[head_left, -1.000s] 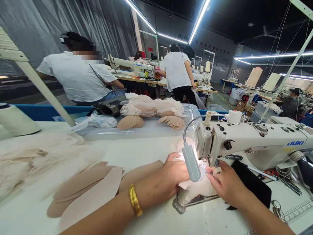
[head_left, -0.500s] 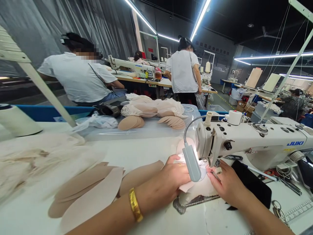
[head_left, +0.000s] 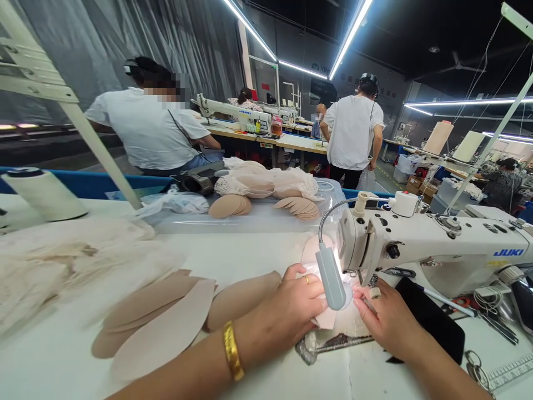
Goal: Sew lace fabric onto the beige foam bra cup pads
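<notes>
Under the head of a white sewing machine (head_left: 433, 239) lies a pale pink fabric piece (head_left: 326, 318), partly hidden by a grey lamp (head_left: 331, 278). My left hand (head_left: 297, 297), with a gold ring, presses on the fabric left of the needle area, its fingers closed over it. Just right of the needle area, my right hand (head_left: 385, 314) pinches the fabric's edge between thumb and fingers. Beige oval pads (head_left: 166, 328) and another beige piece (head_left: 244, 297) lie left of my left forearm.
Sheer cream fabric (head_left: 75, 266) is heaped at the left. A clear plastic bin (head_left: 187, 222) bears lace cups and round pads. A black phone-like slab (head_left: 437, 319), tools and a ruler lie right. Co-workers in white shirts are beyond.
The view has shifted slightly. The pink fabric's lower corner has turned and lies closer under my left hand. The standing co-worker has moved right, and another person shows behind.
</notes>
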A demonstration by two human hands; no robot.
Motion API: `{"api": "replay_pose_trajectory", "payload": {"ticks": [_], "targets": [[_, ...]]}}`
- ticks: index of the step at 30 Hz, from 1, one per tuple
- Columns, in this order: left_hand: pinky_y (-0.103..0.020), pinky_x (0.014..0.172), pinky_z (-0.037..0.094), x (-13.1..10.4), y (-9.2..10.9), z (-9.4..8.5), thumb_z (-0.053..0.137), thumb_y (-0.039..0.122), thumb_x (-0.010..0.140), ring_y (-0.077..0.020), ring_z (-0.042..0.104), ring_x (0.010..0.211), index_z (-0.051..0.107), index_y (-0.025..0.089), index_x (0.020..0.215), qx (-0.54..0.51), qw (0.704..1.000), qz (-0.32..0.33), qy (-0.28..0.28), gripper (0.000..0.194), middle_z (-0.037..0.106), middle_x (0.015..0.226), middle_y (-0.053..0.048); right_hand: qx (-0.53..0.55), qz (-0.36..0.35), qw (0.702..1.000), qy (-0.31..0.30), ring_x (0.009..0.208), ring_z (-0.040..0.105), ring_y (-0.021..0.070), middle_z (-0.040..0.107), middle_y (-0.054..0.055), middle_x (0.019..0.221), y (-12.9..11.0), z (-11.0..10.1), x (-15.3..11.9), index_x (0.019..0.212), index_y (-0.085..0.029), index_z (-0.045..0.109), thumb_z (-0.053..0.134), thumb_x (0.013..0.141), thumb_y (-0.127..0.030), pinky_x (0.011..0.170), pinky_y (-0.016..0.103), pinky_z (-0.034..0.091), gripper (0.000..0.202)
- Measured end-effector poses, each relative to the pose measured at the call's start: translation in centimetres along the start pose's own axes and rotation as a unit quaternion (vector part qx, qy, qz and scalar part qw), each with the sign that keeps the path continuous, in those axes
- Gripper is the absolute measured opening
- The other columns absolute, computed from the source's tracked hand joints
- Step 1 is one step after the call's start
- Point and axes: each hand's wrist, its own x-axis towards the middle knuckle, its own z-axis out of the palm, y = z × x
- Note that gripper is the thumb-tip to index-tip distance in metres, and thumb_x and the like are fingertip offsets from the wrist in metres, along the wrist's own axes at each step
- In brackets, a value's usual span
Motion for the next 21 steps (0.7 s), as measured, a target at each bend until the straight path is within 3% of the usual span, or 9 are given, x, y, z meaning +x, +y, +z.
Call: {"api": "replay_pose_trajectory", "payload": {"ticks": [3,5,9,15,21], "targets": [[-0.048,0.104,0.024,-0.5,0.3,0.5,0.06,0.0,0.087,-0.0231,0.066,0.093,0.065,0.022,0.097,0.011,0.998,0.031,0.044,0.025,0.075,0.098,0.0,0.016,-0.017,0.999,-0.032,0.082,0.062,0.0228,0.069,0.005,0.091,-0.1,0.0,-0.3,0.108,-0.023,0.064,0.046,0.108,-0.017,0.075,0.035,0.05,0.019],[-0.048,0.101,0.025,-0.7,0.7,0.9,0.057,0.003,0.094,-0.0203,0.063,0.082,0.061,0.022,0.09,0.024,0.996,0.048,0.067,0.019,0.072,0.088,0.002,0.03,-0.034,0.996,-0.07,0.081,0.059,0.0211,0.067,0.004,0.091,-0.3,0.1,-0.5,0.108,-0.024,0.065,0.047,0.107,-0.017,0.072,0.033,0.046,0.019],[-0.049,0.101,0.027,-1.1,1.3,1.8,0.056,0.007,0.099,-0.0186,0.062,0.077,0.054,0.02,0.08,0.031,0.995,0.061,0.075,0.023,0.07,0.083,0.004,0.033,-0.051,0.989,-0.133,0.085,0.058,0.0209,0.063,0.004,0.092,-0.8,0.1,-0.7,0.101,-0.024,0.067,0.049,0.105,-0.014,0.073,0.032,0.043,0.021],[-0.051,0.099,0.033,-0.9,1.4,2.5,0.061,0.004,0.086,-0.0192,0.059,0.071,0.056,0.021,0.081,0.066,0.992,0.062,0.084,0.018,0.069,0.08,0.003,0.012,-0.028,0.992,-0.122,0.08,0.053,0.0198,0.06,0.004,0.09,-1.1,0.4,-0.5,0.097,-0.023,0.067,0.05,0.1,-0.009,0.068,0.031,0.037,0.022],[-0.053,0.098,0.035,0.2,0.9,1.7,0.057,0.005,0.092,-0.0216,0.062,0.075,0.061,0.021,0.082,0.097,0.988,0.041,0.109,0.019,0.07,0.082,0.001,-0.014,-0.001,0.996,-0.089,0.076,0.049,0.0195,0.058,0.003,0.085,-0.6,1.3,-0.3,0.088,-0.022,0.062,0.049,0.099,-0.01,0.065,0.031,0.032,0.021]]}}
